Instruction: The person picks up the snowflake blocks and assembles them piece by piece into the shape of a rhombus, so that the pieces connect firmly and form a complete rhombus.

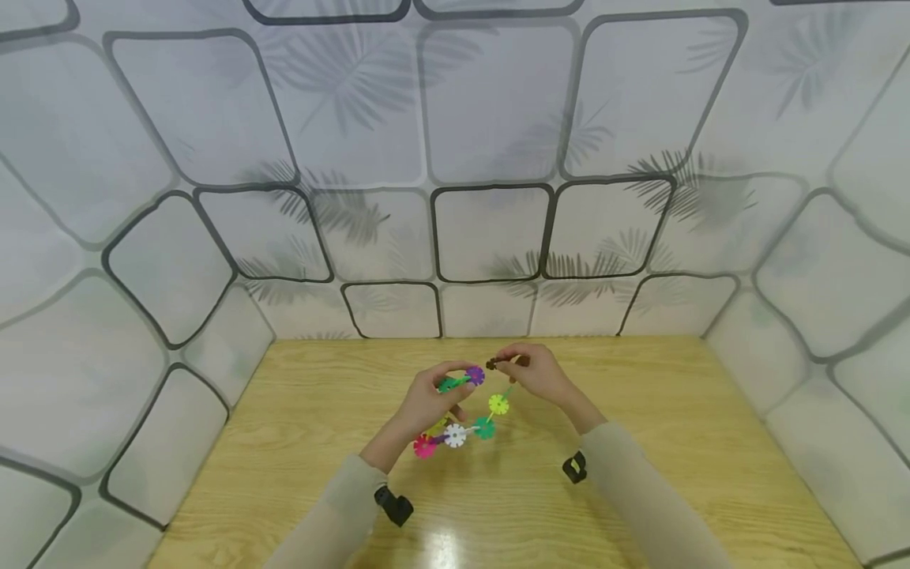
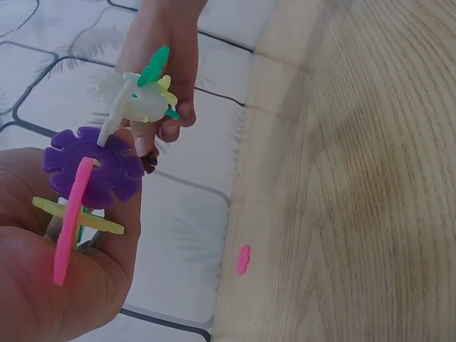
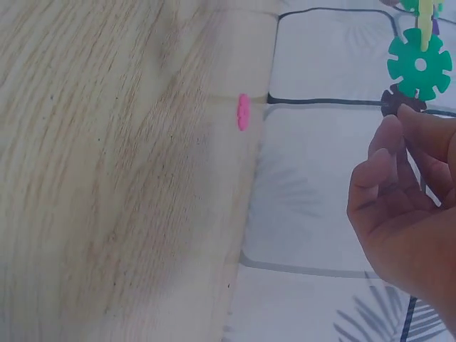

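Note:
My left hand [image 1: 426, 399] holds a curved chain of notched plastic discs, pinching it near a purple disc [image 1: 475, 375] at its upper end. The chain hangs below that hand through a pink disc [image 1: 424, 446], a white disc [image 1: 455, 435], a green disc [image 1: 485, 428] and a yellow disc [image 1: 499, 405]. Between thumb and fingertips, my right hand [image 1: 538, 373] pinches a dark brown disc [image 3: 390, 100], just right of the purple one. Whether those two discs touch, I cannot tell. A green disc [image 3: 419, 64] partly covers the brown one in the right wrist view.
A loose pink disc [image 2: 244, 259] lies on the wooden table [image 1: 320, 379] near its far edge, visible in both wrist views. Patterned cloth walls [image 1: 490, 237] rise behind the table and along both sides.

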### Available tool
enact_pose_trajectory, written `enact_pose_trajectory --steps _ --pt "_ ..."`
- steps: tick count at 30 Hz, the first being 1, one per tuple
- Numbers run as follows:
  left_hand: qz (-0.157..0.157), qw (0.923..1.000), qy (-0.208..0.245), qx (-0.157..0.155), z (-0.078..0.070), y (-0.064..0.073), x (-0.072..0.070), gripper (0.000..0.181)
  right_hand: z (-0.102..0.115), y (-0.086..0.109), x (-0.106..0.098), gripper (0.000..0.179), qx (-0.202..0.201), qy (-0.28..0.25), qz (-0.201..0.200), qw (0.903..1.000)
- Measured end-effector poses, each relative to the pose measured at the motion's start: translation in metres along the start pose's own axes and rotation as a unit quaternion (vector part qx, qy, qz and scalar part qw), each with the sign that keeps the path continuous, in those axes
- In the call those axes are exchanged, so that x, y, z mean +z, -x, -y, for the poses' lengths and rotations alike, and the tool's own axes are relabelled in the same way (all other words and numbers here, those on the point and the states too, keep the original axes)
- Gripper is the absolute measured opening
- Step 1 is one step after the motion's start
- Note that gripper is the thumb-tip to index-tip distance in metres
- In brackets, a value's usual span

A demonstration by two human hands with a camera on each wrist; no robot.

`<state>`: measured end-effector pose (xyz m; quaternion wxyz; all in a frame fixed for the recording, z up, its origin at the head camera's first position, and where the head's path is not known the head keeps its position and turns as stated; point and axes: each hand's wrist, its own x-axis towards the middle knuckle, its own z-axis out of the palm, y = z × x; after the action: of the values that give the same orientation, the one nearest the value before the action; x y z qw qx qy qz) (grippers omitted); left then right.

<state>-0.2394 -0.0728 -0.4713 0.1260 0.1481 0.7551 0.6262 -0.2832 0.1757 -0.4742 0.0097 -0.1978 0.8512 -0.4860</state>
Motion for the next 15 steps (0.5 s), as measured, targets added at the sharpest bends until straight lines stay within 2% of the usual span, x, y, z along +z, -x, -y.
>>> enact_pose_trajectory --steps 15 --pt "0.012 0.9999 -0.006 0.009 -0.006 0.0024 -0.0014 0.042 0.0039 0.0084 -0.0044 0.015 -0.027 -0.018 0.026 0.9991"
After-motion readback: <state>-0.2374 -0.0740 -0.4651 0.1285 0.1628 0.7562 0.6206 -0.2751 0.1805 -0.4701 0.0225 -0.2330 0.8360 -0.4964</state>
